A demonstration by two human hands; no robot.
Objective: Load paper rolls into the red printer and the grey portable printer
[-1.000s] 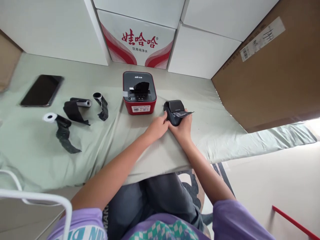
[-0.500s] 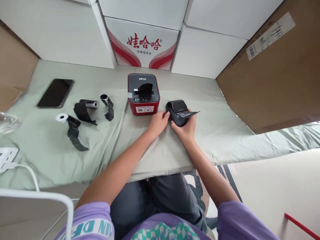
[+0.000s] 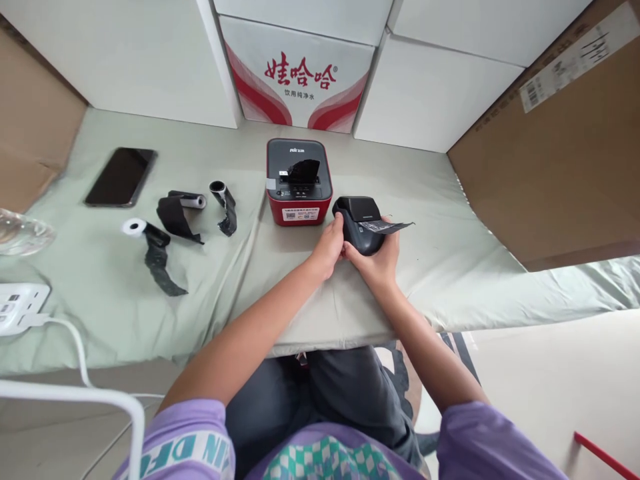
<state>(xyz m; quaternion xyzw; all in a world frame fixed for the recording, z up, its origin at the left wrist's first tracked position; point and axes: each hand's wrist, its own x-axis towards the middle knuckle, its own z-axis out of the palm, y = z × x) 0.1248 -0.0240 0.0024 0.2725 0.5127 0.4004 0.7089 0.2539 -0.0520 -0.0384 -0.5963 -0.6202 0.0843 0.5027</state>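
Note:
A small black portable label printer [image 3: 356, 212] is between my two hands, just right of the red and black printer [image 3: 300, 183]. My left hand [image 3: 331, 245] is closed on its left side, thumb near the upper corner. My right hand [image 3: 381, 261] wraps round the front and right side, thumb at the lower front edge. A strip of black printed label paper [image 3: 387, 227] sticks out of its slot to the right. From the top slot of the red and black printer rises a piece of black paper [image 3: 304, 171]. The undersides of both hands are hidden.
Several partly unrolled black paper rolls [image 3: 135, 228] lie at the left, below a phone [image 3: 121, 177]. A power strip [image 3: 23, 308] with a white cable sits at the left front edge. White cartons [image 3: 305, 100] line the back; a large brown carton [image 3: 565, 167] stands at right.
The black label printer now sits tilted up more in my hands. My left hand has closed more firmly against its side. The whole view has shifted slightly.

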